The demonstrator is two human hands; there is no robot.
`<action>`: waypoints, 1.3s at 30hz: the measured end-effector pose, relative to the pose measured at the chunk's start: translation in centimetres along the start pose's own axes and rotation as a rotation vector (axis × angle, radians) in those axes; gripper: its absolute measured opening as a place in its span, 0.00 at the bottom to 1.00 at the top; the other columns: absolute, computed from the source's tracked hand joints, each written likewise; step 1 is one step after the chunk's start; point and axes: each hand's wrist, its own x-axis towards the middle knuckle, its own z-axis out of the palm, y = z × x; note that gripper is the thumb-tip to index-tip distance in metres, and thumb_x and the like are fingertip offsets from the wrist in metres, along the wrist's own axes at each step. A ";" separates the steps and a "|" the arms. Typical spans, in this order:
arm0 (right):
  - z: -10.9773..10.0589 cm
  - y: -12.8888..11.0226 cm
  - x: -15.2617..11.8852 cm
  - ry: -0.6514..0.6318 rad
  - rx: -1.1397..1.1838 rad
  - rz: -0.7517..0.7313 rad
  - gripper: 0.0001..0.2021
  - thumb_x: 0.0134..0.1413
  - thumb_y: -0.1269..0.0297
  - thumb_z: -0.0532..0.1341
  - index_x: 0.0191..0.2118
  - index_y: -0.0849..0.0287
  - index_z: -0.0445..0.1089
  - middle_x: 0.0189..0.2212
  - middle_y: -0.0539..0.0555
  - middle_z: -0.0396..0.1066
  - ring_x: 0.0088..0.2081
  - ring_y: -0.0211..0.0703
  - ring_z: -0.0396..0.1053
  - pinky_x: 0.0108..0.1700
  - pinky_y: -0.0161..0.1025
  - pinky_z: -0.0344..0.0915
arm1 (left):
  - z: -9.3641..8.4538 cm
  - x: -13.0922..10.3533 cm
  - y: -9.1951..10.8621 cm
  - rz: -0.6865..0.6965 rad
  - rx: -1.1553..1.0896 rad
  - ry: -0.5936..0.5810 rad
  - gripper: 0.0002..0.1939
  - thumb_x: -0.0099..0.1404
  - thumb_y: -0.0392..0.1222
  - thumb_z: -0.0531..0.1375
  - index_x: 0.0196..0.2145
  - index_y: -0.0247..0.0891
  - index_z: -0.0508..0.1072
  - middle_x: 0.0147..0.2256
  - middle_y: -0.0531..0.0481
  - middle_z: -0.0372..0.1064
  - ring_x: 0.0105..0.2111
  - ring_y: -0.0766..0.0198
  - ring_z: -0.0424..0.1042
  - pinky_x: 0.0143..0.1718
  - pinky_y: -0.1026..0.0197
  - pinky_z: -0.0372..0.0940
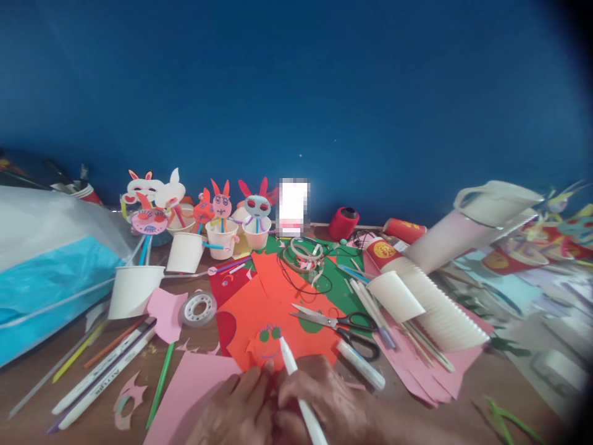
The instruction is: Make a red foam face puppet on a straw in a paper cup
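Note:
A white marker pen [288, 357] is gripped in my right hand [319, 389], its tip touching or just over the right eye of a small orange paper face [266, 351]. The face has green round eyes, drawn lashes and a thin mouth line. My left hand [236, 402] lies flat with its fingertips at the lower edge of the face, against the paper. Larger orange sheets [259, 296] spread underneath. Black-handled scissors [343, 320] rest half open to the right, close to a capped white marker [361, 364].
Paper puppets stand in white cups [221, 240] at the back left. A tape roll [198, 308], markers [104, 371] and pink paper [199, 383] lie left. A stack of paper cups [445, 309] and a tilted jug [458, 228] are right. A blue-white plastic bag [55, 272] bounds the left side.

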 end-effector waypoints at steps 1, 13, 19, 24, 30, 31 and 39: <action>0.0 0.0 0.1 0.034 0.030 0.044 0.10 0.56 0.58 0.50 0.32 0.58 0.63 0.22 0.50 0.68 0.23 0.35 0.65 0.24 0.30 0.60 | 0.0 0.0 -0.1 0.026 -0.005 -0.037 0.11 0.62 0.39 0.50 0.33 0.39 0.71 0.36 0.47 0.70 0.38 0.59 0.65 0.35 0.59 0.61; -1.9 -0.6 0.6 0.195 0.315 0.308 0.19 0.59 0.53 0.43 0.50 0.58 0.52 0.30 0.51 0.68 0.26 0.38 0.66 0.29 0.35 0.64 | -1.6 0.9 -0.1 0.111 -0.017 -0.316 0.05 0.59 0.38 0.54 0.32 0.37 0.69 0.35 0.46 0.69 0.42 0.54 0.64 0.39 0.53 0.59; -2.4 -1.3 1.4 0.153 0.183 0.318 0.13 0.58 0.59 0.47 0.47 0.54 0.57 0.30 0.50 0.71 0.26 0.38 0.69 0.29 0.32 0.66 | -1.4 0.9 -0.1 0.072 -0.036 -0.313 0.07 0.61 0.41 0.53 0.31 0.37 0.68 0.35 0.45 0.70 0.38 0.56 0.66 0.34 0.56 0.60; -2.7 -1.7 1.9 0.090 0.162 0.268 0.13 0.58 0.59 0.47 0.47 0.52 0.59 0.27 0.50 0.72 0.28 0.39 0.72 0.30 0.31 0.68 | -0.6 0.5 -0.2 0.053 0.003 -0.199 0.08 0.61 0.43 0.54 0.29 0.37 0.68 0.31 0.48 0.71 0.34 0.57 0.68 0.29 0.58 0.61; -2.2 -1.5 2.0 0.062 0.175 0.280 0.16 0.59 0.55 0.44 0.46 0.52 0.62 0.26 0.52 0.71 0.27 0.42 0.72 0.28 0.34 0.69 | -0.3 0.6 -0.2 0.060 0.025 -0.168 0.11 0.60 0.45 0.55 0.25 0.36 0.66 0.29 0.48 0.72 0.32 0.57 0.69 0.26 0.58 0.60; -2.2 -1.5 2.0 0.060 0.178 0.281 0.16 0.59 0.55 0.44 0.45 0.52 0.63 0.25 0.52 0.71 0.26 0.42 0.72 0.28 0.34 0.69 | -0.3 0.5 -0.2 0.058 0.026 -0.167 0.11 0.60 0.45 0.55 0.26 0.36 0.66 0.30 0.48 0.72 0.32 0.57 0.69 0.26 0.58 0.60; -2.0 -1.4 1.8 0.033 0.095 0.282 0.13 0.59 0.57 0.46 0.44 0.50 0.63 0.25 0.51 0.72 0.27 0.41 0.72 0.28 0.32 0.67 | -0.2 0.4 -0.4 0.130 0.041 -0.165 0.09 0.60 0.44 0.55 0.25 0.37 0.67 0.28 0.49 0.71 0.34 0.57 0.69 0.28 0.60 0.60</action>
